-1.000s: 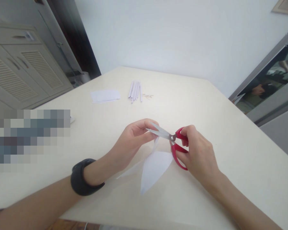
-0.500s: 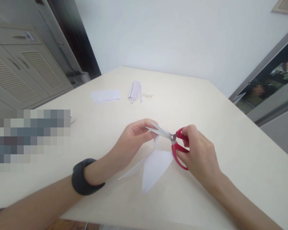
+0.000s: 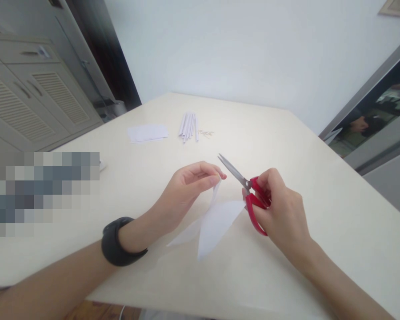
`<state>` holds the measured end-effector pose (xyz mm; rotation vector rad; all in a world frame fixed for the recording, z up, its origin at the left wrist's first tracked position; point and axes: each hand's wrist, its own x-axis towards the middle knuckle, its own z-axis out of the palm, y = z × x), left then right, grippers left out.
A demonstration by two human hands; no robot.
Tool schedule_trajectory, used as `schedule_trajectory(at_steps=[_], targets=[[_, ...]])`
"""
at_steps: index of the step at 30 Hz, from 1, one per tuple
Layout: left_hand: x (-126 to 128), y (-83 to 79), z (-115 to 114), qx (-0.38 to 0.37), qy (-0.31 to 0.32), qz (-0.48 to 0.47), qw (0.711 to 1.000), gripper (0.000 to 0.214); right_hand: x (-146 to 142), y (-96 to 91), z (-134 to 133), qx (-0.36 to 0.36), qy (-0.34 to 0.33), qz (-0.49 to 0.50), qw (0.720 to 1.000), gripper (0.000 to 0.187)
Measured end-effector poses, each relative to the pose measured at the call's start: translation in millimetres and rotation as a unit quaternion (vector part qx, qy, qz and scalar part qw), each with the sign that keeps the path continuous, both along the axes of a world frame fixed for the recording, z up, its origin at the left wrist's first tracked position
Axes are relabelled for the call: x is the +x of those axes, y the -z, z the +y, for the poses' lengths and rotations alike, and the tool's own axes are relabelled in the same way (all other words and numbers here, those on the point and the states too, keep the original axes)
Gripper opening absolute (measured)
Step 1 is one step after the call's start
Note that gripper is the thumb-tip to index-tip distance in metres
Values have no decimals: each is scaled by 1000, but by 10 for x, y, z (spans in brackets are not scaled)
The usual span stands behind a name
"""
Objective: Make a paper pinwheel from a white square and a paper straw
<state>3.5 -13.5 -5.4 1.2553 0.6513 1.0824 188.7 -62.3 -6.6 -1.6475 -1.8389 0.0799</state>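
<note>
My left hand [image 3: 193, 189] pinches a piece of white paper [image 3: 218, 224] by a narrow twisted end between thumb and fingers. Below the pinch the sheet flares into pointed flaps over the table. A pair of scissors [image 3: 248, 186] with red handles is in my right hand [image 3: 282, 206], thumb and fingers in the loops. Its blades are nearly closed and point up and left, just right of my left fingertips and apart from them. One corner of the paper reaches toward the scissors' lower handle.
The pale table [image 3: 146, 173] holds a stack of white paper sheets [image 3: 148, 133], several rolled paper tubes [image 3: 188, 126] and a few small thin tan bits [image 3: 206, 133]. A wall [image 3: 233, 53] stands behind, and a louvred cabinet [image 3: 36, 93] at the left. A blurred-out patch hides the table's left side.
The scissors have moved right, away from my left fingertips, and their blades have come together. My left hand still pinches the paper, nearly in place.
</note>
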Motion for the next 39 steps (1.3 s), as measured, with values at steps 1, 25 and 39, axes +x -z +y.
schedule_trajectory(at_steps=[1,25,39], targets=[[1,-8,-7,3,-4,1,1000,8,6,-7,6,-7,4,15,1000,25],[-80,51,44,-74,-74,120,987,20,45,-68,81,-327,-138,381,854,27],[-82,49,54,-106,-76,111,985,24,153,-55,156,-300,-100,402,859,24]])
